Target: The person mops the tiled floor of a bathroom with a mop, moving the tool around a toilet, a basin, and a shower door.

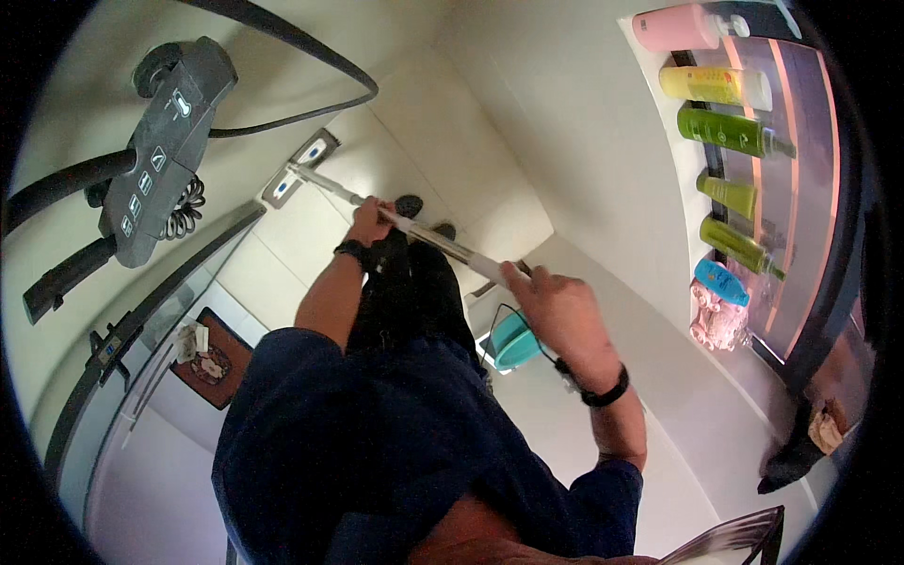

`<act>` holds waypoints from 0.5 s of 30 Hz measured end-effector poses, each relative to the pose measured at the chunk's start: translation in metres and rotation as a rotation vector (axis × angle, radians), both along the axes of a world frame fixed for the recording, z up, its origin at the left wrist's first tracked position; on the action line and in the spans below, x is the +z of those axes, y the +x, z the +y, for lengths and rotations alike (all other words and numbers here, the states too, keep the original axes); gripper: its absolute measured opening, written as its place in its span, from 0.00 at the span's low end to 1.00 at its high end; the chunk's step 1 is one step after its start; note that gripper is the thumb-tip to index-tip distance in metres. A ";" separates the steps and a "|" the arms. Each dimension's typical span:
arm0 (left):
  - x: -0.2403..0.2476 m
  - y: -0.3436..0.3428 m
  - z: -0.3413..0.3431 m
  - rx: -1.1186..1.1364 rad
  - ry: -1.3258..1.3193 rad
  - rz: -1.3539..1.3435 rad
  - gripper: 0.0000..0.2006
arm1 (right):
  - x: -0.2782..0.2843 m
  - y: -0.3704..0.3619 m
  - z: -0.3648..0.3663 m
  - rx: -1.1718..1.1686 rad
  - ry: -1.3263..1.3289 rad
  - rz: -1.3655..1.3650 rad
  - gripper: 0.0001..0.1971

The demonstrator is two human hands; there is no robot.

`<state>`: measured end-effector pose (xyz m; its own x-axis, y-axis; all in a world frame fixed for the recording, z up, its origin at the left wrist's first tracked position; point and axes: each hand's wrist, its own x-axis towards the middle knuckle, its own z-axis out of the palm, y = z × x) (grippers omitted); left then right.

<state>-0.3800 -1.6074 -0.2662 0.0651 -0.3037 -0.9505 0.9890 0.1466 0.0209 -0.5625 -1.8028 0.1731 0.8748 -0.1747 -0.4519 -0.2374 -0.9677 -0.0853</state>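
Head cam had the mop (435,240) stretched across the middle, left hand (370,223) gripping mid-pole, right hand (557,306) wrapped round the near end. Its head sat far left over pale floor tiles (485,174). Teal bucket (516,341) near right, bottle-lined ledge (670,179) further right, dark shower panel (168,155) left.

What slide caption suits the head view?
Left hand and right hand hold a long-handled mop over pale floor tiles, bottles lining a ledge.
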 end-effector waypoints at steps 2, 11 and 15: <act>0.007 0.009 -0.002 0.153 0.137 -0.052 0.07 | -0.009 0.004 -0.003 -0.003 0.003 0.035 0.19; 0.044 -0.028 -0.229 -0.112 -0.216 -0.134 0.08 | 0.040 -0.030 -0.116 -0.143 -0.338 -0.038 0.20; 0.058 -0.044 -0.327 -0.039 -0.393 -0.011 0.09 | 0.057 -0.034 -0.156 -0.225 -0.447 0.013 0.20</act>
<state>-0.4238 -1.9349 -0.2082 0.0556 -0.6469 -0.7605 0.9940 0.1080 -0.0192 -0.5968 -1.9589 0.2304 0.7883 -0.5370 -0.3002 -0.4425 -0.8339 0.3299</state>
